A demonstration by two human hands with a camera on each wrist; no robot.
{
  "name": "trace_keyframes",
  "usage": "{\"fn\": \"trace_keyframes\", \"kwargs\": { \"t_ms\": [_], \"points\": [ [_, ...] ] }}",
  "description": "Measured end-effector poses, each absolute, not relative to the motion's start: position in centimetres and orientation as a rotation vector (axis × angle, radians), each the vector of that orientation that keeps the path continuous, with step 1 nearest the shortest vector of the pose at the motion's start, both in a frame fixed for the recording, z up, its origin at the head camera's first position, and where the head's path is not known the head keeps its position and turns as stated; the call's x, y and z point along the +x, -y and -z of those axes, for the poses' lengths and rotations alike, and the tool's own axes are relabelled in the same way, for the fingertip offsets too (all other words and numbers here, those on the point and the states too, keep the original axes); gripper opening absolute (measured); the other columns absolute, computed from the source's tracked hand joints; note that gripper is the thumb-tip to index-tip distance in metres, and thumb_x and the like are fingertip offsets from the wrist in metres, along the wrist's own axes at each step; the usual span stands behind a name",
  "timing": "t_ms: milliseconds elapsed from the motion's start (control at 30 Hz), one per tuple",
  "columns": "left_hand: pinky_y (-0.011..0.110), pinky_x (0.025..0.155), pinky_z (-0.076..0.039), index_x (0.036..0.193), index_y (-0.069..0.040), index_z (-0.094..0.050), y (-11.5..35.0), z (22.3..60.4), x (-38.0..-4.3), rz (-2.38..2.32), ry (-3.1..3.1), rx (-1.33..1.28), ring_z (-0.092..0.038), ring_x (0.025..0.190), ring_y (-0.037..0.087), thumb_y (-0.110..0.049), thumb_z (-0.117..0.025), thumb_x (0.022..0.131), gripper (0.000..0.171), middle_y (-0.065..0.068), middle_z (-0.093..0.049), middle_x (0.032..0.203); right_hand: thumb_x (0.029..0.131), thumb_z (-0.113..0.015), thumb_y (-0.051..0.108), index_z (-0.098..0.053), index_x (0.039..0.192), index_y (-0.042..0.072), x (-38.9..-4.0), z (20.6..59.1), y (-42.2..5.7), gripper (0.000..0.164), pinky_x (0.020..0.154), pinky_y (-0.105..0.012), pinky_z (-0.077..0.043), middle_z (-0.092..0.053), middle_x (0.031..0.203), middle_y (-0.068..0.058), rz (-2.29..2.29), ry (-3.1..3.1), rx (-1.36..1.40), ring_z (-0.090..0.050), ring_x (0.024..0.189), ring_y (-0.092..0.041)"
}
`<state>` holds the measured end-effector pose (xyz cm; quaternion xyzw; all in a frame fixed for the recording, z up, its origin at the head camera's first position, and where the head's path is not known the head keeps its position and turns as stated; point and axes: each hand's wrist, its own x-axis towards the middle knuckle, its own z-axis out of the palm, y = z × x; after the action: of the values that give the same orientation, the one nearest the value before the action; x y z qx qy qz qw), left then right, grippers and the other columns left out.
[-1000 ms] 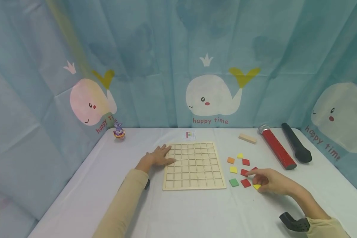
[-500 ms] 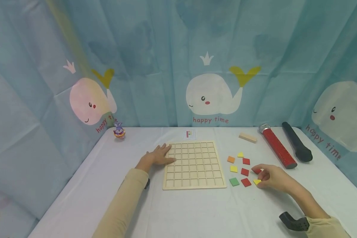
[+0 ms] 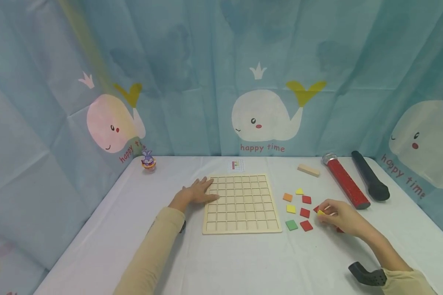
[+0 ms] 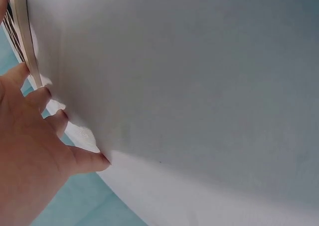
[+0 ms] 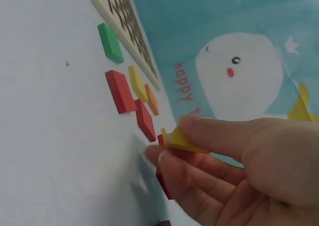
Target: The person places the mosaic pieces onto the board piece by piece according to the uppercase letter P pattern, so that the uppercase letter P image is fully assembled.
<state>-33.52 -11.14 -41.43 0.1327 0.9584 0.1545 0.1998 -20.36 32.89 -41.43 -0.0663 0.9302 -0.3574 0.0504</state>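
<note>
My right hand (image 3: 343, 217) pinches a small yellow tile (image 5: 185, 142) between thumb and fingers, above the tabletop. The tile looks triangular in the right wrist view. Left of it lie red tiles (image 3: 306, 225), a green tile (image 3: 291, 225), a yellow square tile (image 3: 291, 209), an orange tile (image 3: 287, 197) and a small yellow triangle (image 3: 299, 191). Two more red pieces are partly covered by the right hand. My left hand (image 3: 197, 192), fingers spread, rests at the left edge of a wooden grid board (image 3: 241, 233), whose cells hold nothing.
Behind the board lies a small printed pattern card (image 3: 236, 165). A wooden block (image 3: 308, 170), a red microphone (image 3: 347, 184) and a black microphone (image 3: 371, 176) lie at the back right. A purple rabbit figure (image 3: 148, 161) stands at the back left, before a whale-print curtain (image 3: 192, 82).
My right hand has taken the yellow tile from the tabletop and raised it slightly, away from the front edge. A red piece now shows beneath that hand. The left hand stays on the board.
</note>
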Motion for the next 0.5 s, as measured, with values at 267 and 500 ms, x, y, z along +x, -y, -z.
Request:
{"fn": "trace_keyframes", "kwargs": {
  "t_ms": [267, 500],
  "points": [
    [0.069, 0.104, -0.004, 0.154, -0.019, -0.016, 11.3, 41.3, -33.6, -0.405, -2.687, 0.386, -0.002, 0.143, 0.033, -0.061, -0.049, 0.091, 0.083, 0.010, -0.007, 0.159, 0.085, -0.074, 0.016, -0.058, 0.114, 0.000, -20.5, 41.5, -32.0, 0.037, 0.054, -0.025, -0.045, -0.065, 0.086, -0.007, 1.216, -2.843, -0.192, -0.055, 0.070, -0.020],
    [0.070, 0.103, -0.005, 0.154, -0.019, -0.019, 11.2, 41.6, -33.5, -0.429, -2.704, 0.390, -0.004, 0.143, 0.034, -0.061, -0.050, 0.090, 0.082, 0.010, -0.011, 0.158, 0.085, -0.074, 0.022, -0.063, 0.115, 0.003, -21.6, 41.6, -30.8, 0.038, 0.065, -0.028, -0.052, -0.066, 0.094, -0.007, 1.262, -2.810, -0.219, -0.060, 0.080, -0.022]
  ]
}}
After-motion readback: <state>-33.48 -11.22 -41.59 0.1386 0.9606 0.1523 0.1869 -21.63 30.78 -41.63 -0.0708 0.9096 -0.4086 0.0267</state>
